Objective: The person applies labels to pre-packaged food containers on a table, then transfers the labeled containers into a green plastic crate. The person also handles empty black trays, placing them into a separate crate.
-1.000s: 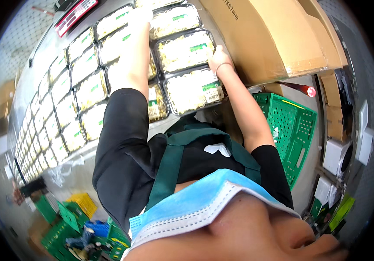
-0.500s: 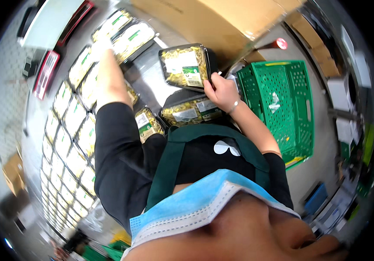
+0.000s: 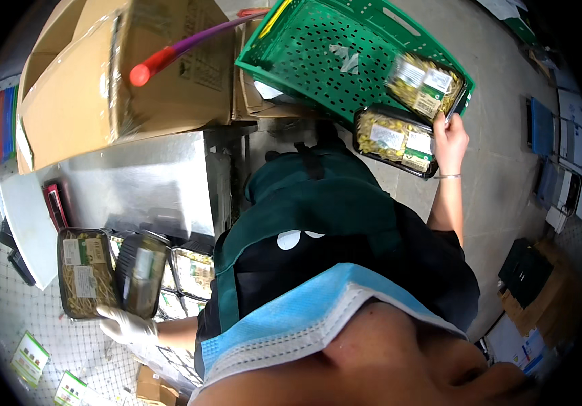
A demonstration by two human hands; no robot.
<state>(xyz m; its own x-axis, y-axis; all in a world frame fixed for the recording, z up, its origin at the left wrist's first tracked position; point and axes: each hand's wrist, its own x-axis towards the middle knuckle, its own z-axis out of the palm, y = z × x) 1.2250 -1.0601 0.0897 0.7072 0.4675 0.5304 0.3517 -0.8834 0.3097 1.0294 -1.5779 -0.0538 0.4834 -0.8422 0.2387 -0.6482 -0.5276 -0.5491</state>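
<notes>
My right hand is closed on the near ends of two packs that look like bean sprouts, in black trays with clear tops and green-white labels. One sprout pack is over the right end of the green crate; the other sprout pack is beside its near edge. On my left, my white-gloved left hand grips the near ends of two more packs. The outer pack faces up and the inner pack is tilted on its side. Some of the left fingers are hidden.
More packs lie beside my left arm, below a steel table. A large cardboard box stands on the table, with a red-purple pole across it. Another cardboard box is at the right.
My body has turned right, so the green crate is now ahead. My right hand has brought its packs to the crate. My left hand has left the stacked rows with two packs.
</notes>
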